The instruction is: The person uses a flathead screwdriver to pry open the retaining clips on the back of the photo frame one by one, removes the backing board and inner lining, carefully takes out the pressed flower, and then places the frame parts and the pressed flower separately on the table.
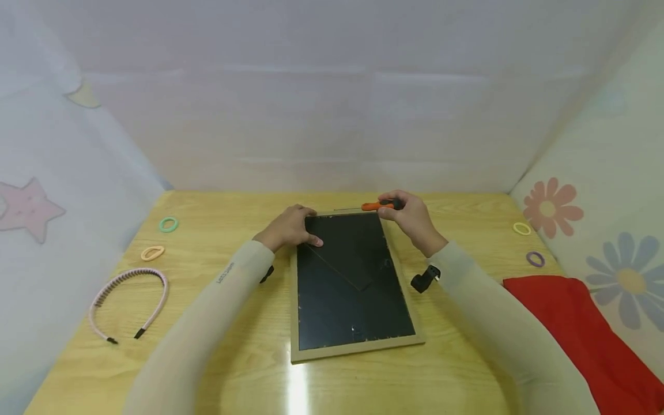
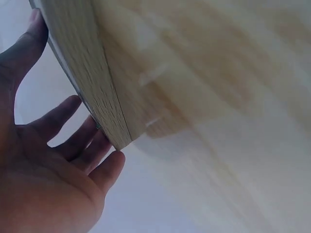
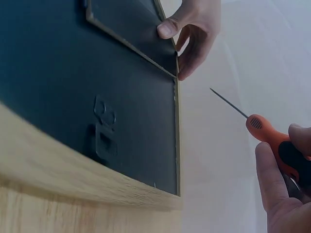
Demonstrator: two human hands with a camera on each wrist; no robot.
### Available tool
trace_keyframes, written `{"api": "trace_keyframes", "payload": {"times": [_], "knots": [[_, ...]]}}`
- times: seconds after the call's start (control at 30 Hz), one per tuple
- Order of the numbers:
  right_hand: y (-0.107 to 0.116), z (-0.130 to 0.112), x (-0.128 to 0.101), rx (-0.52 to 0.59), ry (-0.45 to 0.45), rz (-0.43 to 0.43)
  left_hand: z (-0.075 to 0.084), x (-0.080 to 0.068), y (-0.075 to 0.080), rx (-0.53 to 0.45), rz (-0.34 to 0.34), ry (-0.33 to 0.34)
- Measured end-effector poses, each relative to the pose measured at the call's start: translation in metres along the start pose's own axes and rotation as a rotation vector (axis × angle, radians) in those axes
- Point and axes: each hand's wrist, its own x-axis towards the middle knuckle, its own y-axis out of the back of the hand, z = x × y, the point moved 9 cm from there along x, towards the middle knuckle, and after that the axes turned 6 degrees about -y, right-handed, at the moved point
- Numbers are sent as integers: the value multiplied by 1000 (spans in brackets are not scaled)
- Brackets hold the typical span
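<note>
A picture frame [image 1: 358, 346] with a pale wood border lies face down, its black backing board [image 1: 332, 320] upward. A black stand leg [image 3: 131, 29] lies slantwise across the backing. At the far left corner my left hand [image 1: 287, 229] grips the frame, thumb over the leg and backing, fingers along the outer edge. My right hand [image 1: 412, 219] holds a screwdriver [image 3: 279, 145] by its orange and black handle, beyond the far right corner. Its thin shaft points left along the far border, and in the right wrist view the tip is apart from the frame.
On the wooden table [image 1: 238, 357], a braided headband [image 1: 129, 272] and green [image 1: 168, 225] and peach hair ties [image 1: 153, 253] lie left. Yellow [image 1: 521, 229] and purple hair ties [image 1: 535, 259] and a red cloth [image 1: 570, 323] lie right. Patterned hangings [image 1: 332, 127] enclose the table.
</note>
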Motion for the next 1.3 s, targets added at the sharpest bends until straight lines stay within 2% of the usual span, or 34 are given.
{"api": "trace_keyframes", "payload": {"times": [0.13,0.37,0.47,0.57,0.73,0.93,1.0,1.3], "knots": [[0,-6,-1,41,2,-30,-7,-5,6,84,25,39],[-8,-21,-4,99,16,-65,-24,-28,12,120,75,137],[-16,-24,-7,66,30,-64,-20,-42,12,162,53,138],[-23,-25,-13,16,35,-71,-12,-53,9,176,28,107],[-30,-26,-22,13,40,-114,-6,-63,6,46,14,67],[-27,-27,-29,2,43,-117,0,-69,-12,-248,-107,99],[-25,-28,-31,-3,44,-109,3,-72,-19,-335,-129,111],[-25,-18,-37,-25,28,-109,-3,-111,-33,-565,-136,183]]}}
